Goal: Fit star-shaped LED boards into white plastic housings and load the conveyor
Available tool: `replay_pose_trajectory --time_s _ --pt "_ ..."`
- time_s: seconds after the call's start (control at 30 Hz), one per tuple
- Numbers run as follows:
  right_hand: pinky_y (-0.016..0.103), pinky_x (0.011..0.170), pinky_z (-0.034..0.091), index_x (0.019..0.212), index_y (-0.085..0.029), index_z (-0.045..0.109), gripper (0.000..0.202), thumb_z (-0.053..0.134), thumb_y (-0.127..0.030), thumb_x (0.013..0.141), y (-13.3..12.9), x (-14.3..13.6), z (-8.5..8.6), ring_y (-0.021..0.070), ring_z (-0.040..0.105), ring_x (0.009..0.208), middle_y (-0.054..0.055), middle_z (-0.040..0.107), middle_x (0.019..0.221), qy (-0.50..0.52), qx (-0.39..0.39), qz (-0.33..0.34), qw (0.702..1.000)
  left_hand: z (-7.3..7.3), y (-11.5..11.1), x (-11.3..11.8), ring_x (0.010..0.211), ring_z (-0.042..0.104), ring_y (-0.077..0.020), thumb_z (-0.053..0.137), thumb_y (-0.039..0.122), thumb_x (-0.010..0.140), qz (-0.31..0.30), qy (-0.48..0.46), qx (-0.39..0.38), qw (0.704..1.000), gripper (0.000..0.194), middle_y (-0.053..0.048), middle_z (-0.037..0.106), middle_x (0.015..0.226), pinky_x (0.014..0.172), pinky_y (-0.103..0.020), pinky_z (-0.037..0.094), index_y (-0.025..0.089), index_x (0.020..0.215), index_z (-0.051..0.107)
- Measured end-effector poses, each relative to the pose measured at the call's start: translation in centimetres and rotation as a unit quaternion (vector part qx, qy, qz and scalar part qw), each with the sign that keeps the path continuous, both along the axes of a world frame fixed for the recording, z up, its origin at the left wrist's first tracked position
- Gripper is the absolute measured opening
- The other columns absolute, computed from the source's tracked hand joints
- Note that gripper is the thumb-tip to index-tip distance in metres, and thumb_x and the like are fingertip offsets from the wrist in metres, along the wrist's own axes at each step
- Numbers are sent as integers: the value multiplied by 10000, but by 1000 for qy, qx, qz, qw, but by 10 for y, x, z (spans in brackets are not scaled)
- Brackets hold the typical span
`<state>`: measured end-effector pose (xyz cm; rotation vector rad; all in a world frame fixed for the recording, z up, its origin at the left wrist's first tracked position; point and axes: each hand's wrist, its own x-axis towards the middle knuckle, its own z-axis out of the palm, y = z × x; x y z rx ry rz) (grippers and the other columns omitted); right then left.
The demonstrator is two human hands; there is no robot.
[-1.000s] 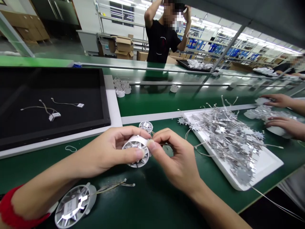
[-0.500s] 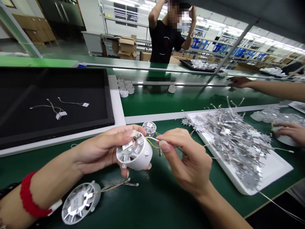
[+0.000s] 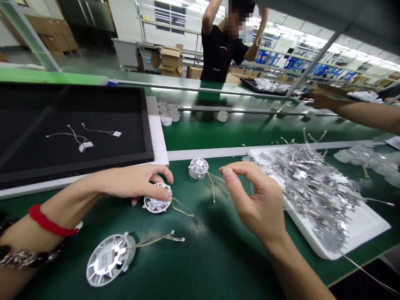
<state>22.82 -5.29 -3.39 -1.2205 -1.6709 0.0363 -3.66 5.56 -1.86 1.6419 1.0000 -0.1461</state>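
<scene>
Landmark: white tray (image 3: 371, 225), heaped with metal parts. Left of it on the counter (image 3: 193, 271): left hand (image 3: 134, 182), fingers partly curled, thumb on a wired housing (image 3: 153, 206); firm grip or not, cannot tell. Right hand (image 3: 259, 196) just beside the tray, thumb and forefinger closed together. Well left of tray, nearer the wearer: larger-looking housing (image 3: 109, 260).
</scene>
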Motion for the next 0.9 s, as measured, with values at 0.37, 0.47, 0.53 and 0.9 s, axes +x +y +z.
replay_pose_trajectory --time_s 0.37,0.47,0.53,0.9 --pt "428 858 536 947 -230 738 133 646 -278 1031 13 9 -17 254 753 950 44 800 993 -51 -81 27 995 20 5 -14 1096 702 -313 702 645 878 -94 46 156 982 552 -103 764 1256 823 -299 518 216 1211 801" --pt "451 886 541 1008 -217 763 121 674 -299 1023 15 5 -24 279 747 1000 80 790 1058 -65 -77 39 994 21 3 -13 1063 707 -294 707 591 874 -95 60 178 978 563 -96 770 1228 817 -294 499 202 1276 768" --pt "429 892 545 1016 -212 758 106 663 -257 1033 12 -1 -26 261 744 1013 85 783 1078 -76 -52 61 994 22 1 -13 1037 707 -276 700 580 884 -86 67 192 975 561 -90 768 1215 784 -284 488 196 1289 751" --pt "364 939 596 1210 -166 697 235 554 -326 1113 -12 -47 -29 221 732 1093 122 776 1187 -202 60 299 931 37 -2 -19 1013 722 -233 598 406 1036 -40 95 291 951 334 -44 778 1206 800 -275 487 233 1283 743"
